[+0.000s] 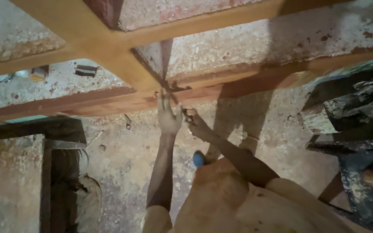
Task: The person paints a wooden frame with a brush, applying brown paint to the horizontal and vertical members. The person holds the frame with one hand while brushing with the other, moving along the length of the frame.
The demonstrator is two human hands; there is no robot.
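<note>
Pressing flat, fingers spread, left hand (168, 117) on wooden frame (121, 51); right hand (195, 123) beside it, grip unclear.

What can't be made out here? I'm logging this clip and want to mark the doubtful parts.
- Head view: whatever the right hand grips is too small and blurred to name.
- The left hand covers the spot it touches on the wooden frame.
- Dark clutter at right is cut by the edge.
</note>
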